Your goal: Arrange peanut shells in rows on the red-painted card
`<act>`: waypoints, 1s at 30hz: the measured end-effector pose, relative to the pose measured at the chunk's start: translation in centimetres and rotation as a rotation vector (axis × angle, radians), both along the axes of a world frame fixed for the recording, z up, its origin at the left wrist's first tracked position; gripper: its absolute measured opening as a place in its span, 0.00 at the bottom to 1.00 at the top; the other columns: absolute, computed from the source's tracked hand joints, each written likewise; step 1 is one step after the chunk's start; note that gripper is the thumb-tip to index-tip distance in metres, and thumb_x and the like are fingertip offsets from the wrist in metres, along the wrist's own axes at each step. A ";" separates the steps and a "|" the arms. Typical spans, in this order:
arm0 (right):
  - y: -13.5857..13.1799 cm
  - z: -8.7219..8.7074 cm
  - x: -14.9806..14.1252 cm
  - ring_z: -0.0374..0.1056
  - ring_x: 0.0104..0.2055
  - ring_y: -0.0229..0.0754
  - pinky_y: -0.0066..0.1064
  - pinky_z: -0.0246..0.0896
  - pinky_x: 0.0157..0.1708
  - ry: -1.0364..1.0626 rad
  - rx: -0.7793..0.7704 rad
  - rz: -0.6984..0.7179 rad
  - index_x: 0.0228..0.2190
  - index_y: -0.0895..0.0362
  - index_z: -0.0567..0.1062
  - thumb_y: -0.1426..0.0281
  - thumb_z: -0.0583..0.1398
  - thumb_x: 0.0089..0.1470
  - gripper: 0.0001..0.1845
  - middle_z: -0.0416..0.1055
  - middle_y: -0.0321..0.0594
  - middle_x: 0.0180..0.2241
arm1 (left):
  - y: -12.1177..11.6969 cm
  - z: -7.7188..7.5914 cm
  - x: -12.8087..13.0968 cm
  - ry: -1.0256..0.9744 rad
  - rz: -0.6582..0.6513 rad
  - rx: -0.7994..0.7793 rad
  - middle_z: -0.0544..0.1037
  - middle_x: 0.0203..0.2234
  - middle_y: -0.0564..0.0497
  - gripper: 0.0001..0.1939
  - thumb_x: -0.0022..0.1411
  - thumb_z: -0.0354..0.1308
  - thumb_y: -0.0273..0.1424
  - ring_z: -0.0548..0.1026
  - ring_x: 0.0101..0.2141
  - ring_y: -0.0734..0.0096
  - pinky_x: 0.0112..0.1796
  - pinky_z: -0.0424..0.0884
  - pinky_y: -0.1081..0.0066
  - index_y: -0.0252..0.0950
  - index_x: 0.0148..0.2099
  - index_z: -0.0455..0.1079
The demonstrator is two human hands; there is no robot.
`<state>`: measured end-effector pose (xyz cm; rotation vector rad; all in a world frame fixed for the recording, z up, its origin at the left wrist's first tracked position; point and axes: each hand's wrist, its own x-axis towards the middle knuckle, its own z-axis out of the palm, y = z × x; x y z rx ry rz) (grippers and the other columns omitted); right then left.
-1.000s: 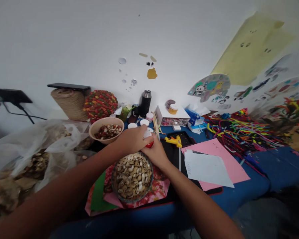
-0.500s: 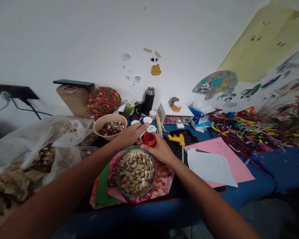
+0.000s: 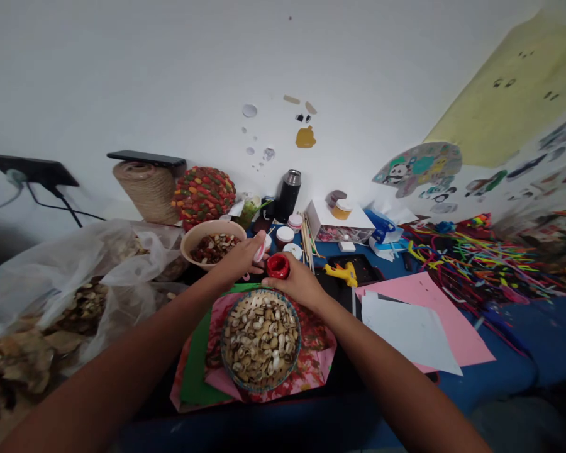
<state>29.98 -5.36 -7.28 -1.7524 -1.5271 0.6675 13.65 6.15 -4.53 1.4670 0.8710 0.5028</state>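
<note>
Uncapping is looking like the step in hand: left hand (image 3: 239, 258) is pinching a round pink-and-white plastic-looking lid (image 3: 260, 249), right hand (image 3: 300, 284) is holding, fingers wrapped, an open round red jar (image 3: 278, 267) beyond the round woven basket (image 3: 236, 306), next move probably calling for steadiness.

Shells (image 3: 259, 340) in the basket (image 3: 264, 383) — jar (image 3: 278, 267) just behind, bowl (image 3: 187, 248) left, glue gun (image 3: 343, 274) right, flask (image 3: 288, 196) farther back.

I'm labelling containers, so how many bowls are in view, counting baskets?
2: the bowl, left of the red jar in the right hand, and the basket, nearer the wearer. The bags could hide more.
</note>
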 end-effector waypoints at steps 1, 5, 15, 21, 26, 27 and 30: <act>0.3 -0.2 0.0 0.76 0.47 0.50 0.39 0.65 0.48 0.004 -0.016 -0.014 0.50 0.51 0.75 0.56 0.75 0.51 0.28 0.80 0.38 0.46 | 0.3 -0.2 0.0 -0.016 0.022 -0.048 0.84 0.36 0.42 0.42 0.61 0.55 0.71 0.81 0.33 0.64 0.34 0.80 0.66 0.34 0.45 0.74; 1.3 -1.1 0.2 0.76 0.44 0.50 0.38 0.65 0.45 0.020 -0.040 -0.059 0.48 0.51 0.74 0.53 0.75 0.51 0.29 0.80 0.37 0.43 | 0.8 -0.7 0.2 -0.045 0.118 -0.269 0.86 0.37 0.38 0.40 0.64 0.55 0.68 0.84 0.39 0.58 0.38 0.82 0.65 0.33 0.45 0.77; 2.3 -1.5 1.2 0.73 0.49 0.51 0.40 0.65 0.49 -0.276 -0.002 0.014 0.51 0.53 0.79 0.51 0.77 0.52 0.32 0.73 0.43 0.46 | -0.8 -1.9 0.0 -0.167 0.265 -0.509 0.87 0.46 0.36 0.39 0.68 0.49 0.68 0.86 0.43 0.53 0.38 0.84 0.61 0.37 0.53 0.75; 2.7 -2.0 0.8 0.75 0.48 0.52 0.40 0.67 0.48 -0.321 -0.093 0.013 0.53 0.54 0.77 0.54 0.78 0.50 0.34 0.73 0.44 0.47 | -0.9 -2.4 -0.2 -0.183 0.317 -0.433 0.86 0.49 0.36 0.41 0.67 0.47 0.69 0.86 0.47 0.51 0.42 0.84 0.57 0.39 0.58 0.73; 3.1 -2.4 0.6 0.76 0.49 0.52 0.40 0.67 0.49 -0.352 -0.108 -0.007 0.54 0.54 0.76 0.59 0.77 0.53 0.31 0.74 0.45 0.50 | -1.2 -3.0 0.2 -0.259 0.320 -0.385 0.84 0.54 0.37 0.35 0.71 0.48 0.65 0.84 0.49 0.54 0.46 0.83 0.58 0.41 0.59 0.70; 3.1 -2.4 0.5 0.76 0.49 0.52 0.40 0.67 0.49 -0.359 -0.113 -0.009 0.54 0.55 0.76 0.59 0.77 0.54 0.31 0.74 0.46 0.50 | -1.3 -3.0 0.3 -0.276 0.324 -0.379 0.83 0.55 0.37 0.35 0.71 0.49 0.64 0.84 0.50 0.55 0.47 0.83 0.58 0.40 0.59 0.70; 3.1 -2.0 0.3 0.76 0.49 0.54 0.41 0.67 0.48 -0.385 -0.131 -0.018 0.54 0.54 0.76 0.60 0.77 0.54 0.30 0.74 0.47 0.50 | -1.9 -3.1 -0.2 -0.245 0.324 -0.328 0.82 0.56 0.37 0.36 0.70 0.49 0.64 0.81 0.54 0.52 0.49 0.81 0.57 0.39 0.60 0.71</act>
